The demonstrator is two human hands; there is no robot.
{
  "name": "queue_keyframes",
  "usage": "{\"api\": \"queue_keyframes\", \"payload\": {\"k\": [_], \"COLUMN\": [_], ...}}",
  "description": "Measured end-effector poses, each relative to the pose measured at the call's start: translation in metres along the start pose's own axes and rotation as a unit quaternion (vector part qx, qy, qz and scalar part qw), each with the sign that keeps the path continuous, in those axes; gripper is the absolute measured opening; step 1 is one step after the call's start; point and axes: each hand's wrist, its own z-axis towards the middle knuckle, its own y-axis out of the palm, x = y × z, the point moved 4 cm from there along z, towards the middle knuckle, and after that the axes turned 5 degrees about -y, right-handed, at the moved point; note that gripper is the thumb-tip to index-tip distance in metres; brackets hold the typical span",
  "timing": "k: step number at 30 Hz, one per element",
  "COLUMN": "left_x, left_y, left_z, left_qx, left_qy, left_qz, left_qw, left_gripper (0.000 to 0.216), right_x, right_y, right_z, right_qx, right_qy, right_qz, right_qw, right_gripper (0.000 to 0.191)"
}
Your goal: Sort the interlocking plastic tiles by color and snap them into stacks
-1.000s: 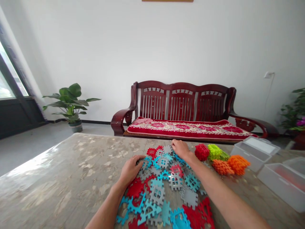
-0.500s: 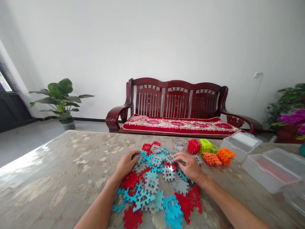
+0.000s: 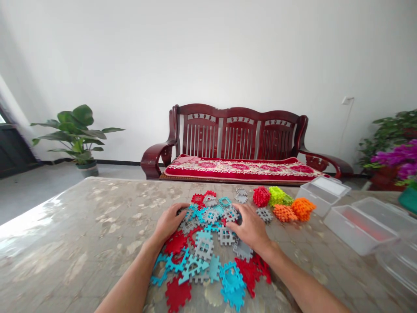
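Observation:
A spread of flat red, blue and grey interlocking plastic tiles (image 3: 208, 250) lies on the marble-patterned table (image 3: 81, 243). My left hand (image 3: 169, 222) rests palm down on the left side of the pile, fingers curled over grey and blue pieces. My right hand (image 3: 249, 226) lies palm down on the right side of the pile, fingers spread over the tiles. Neither hand visibly lifts a piece. Behind the pile stand assembled clumps: red (image 3: 261, 196), lime green (image 3: 276, 196) and orange (image 3: 295, 210).
Clear plastic boxes (image 3: 361, 224) with lids sit at the right of the table. Beyond the table stands a dark wooden bench (image 3: 241, 143) with a red cushion. Potted plants stand at the left (image 3: 76, 132) and right (image 3: 394, 143).
My right hand has drawn back from the pile's far edge onto its right middle. The left hand has stayed on the left side. The view has shifted a little to the right.

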Motion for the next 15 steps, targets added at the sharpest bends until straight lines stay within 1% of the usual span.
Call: {"api": "queue_keyframes", "payload": {"k": [3, 6, 9, 13, 15], "left_x": [0.0, 0.001, 0.002, 0.006, 0.008], "left_y": [0.0, 0.0, 0.0, -0.002, -0.003], "left_z": [-0.001, -0.001, -0.002, -0.003, -0.003], "left_qx": [0.001, 0.002, 0.005, 0.008, 0.012], "left_qy": [0.002, 0.004, 0.005, 0.012, 0.013], "left_qz": [0.002, 0.001, 0.001, -0.006, -0.016], "left_qw": [1.0, 1.0, 1.0, 1.0, 1.0], "left_gripper": [0.037, 0.038, 0.038, 0.036, 0.035], "right_x": [-0.004, -0.001, 0.007, 0.02, 0.02], "right_y": [0.004, 0.006, 0.007, 0.006, 0.002], "right_z": [-0.001, -0.005, -0.009, -0.011, -0.013], "right_qx": [-0.007, 0.007, 0.02, 0.039, 0.044], "right_qy": [-0.018, -0.03, -0.034, -0.018, -0.029], "right_qz": [-0.022, -0.003, 0.029, 0.047, 0.056], "right_qw": [1.0, 1.0, 0.999, 0.998, 0.997], "right_gripper": [0.033, 0.026, 0.029, 0.036, 0.036]}}
